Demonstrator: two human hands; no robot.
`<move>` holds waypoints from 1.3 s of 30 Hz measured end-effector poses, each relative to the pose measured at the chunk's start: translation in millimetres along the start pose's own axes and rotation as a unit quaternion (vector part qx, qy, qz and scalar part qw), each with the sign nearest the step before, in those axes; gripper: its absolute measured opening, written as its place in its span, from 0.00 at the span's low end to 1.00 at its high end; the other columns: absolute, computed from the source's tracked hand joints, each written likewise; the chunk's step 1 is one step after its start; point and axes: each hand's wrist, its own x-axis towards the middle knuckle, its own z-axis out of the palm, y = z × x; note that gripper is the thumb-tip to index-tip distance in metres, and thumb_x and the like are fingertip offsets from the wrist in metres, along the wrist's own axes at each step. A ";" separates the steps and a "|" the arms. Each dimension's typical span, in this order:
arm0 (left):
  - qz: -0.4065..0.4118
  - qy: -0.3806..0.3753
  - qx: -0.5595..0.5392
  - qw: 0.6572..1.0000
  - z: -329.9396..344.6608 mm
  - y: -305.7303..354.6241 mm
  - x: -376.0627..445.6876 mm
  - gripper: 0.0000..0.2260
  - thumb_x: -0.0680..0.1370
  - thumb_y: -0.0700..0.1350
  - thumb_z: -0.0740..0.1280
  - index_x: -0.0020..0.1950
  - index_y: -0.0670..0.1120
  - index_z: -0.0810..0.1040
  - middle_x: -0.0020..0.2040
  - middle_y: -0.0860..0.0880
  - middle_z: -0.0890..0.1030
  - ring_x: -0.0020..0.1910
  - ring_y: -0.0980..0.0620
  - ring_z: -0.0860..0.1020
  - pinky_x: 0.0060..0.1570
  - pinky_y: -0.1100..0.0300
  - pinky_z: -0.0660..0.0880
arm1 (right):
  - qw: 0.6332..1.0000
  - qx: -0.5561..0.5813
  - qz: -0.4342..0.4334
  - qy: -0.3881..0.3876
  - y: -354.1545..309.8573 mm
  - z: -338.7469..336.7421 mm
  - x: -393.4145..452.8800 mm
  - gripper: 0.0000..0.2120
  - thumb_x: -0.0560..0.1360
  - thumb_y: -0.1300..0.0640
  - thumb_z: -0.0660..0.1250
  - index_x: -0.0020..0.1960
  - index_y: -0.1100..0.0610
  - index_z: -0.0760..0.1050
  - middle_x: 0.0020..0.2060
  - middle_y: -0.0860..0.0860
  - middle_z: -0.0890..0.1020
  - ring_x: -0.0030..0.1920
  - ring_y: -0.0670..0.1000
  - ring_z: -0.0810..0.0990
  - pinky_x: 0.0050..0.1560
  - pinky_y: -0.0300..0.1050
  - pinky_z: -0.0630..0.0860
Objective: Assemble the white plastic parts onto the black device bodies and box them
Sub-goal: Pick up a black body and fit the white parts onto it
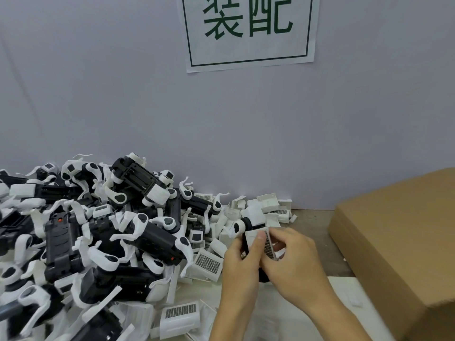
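My left hand (242, 263) and my right hand (294, 260) meet in front of me over the table. Together they hold one black device body (246, 223) with white end pieces. A white grille part (267, 243) sits against that body, my left thumb pressing on its face and my right fingers pinching its right side. The lower half of the body is hidden by my palms. A big pile of black device bodies (81, 239) with white limbs fills the left. Loose white grille parts (208, 263) lie between the pile and my hands.
A brown cardboard box (398, 244) stands at the right, close to my right forearm. More white parts (272, 205) lie along the grey wall behind my hands. A paper sign (248, 30) with green characters hangs on the wall. Another grille part (179, 316) lies near the front edge.
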 end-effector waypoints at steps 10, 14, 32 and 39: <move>0.007 0.053 -0.045 0.998 -6.6 -0.9 3.5 0.11 0.80 0.51 0.67 0.51 0.48 0.87 0.49 0.46 0.87 0.50 0.48 0.86 0.49 0.54 0.80 | 0.989 0.137 0.041 -0.029 -4.9 -4.2 2.3 0.05 0.77 0.52 0.71 0.50 0.48 0.86 0.41 0.46 0.85 0.43 0.45 0.82 0.42 0.35 0.75; 0.063 0.020 0.021 0.998 -3.4 1.0 -0.7 0.12 0.76 0.56 0.66 0.48 0.53 0.87 0.44 0.51 0.87 0.44 0.55 0.86 0.37 0.67 0.77 | 0.950 0.274 0.126 -0.078 -11.2 -8.4 2.3 0.15 0.78 0.45 0.65 0.46 0.54 0.86 0.40 0.52 0.87 0.44 0.51 0.86 0.43 0.41 0.81; 0.099 0.081 0.155 0.980 5.4 -1.9 0.1 0.17 0.82 0.50 0.64 0.36 0.45 0.83 0.28 0.52 0.80 0.28 0.57 0.76 0.30 0.60 0.73 | 0.913 0.362 0.189 0.006 -5.3 -6.8 2.3 0.05 0.73 0.53 0.74 0.42 0.53 0.87 0.40 0.53 0.88 0.43 0.50 0.87 0.37 0.36 0.79; 0.054 -0.017 0.084 0.995 1.9 2.1 1.3 0.12 0.81 0.49 0.67 0.41 0.47 0.86 0.36 0.53 0.85 0.37 0.60 0.82 0.38 0.68 0.75 | 0.909 0.358 0.211 0.020 2.1 -3.6 3.2 0.13 0.76 0.47 0.69 0.45 0.55 0.87 0.41 0.54 0.88 0.45 0.52 0.87 0.41 0.42 0.82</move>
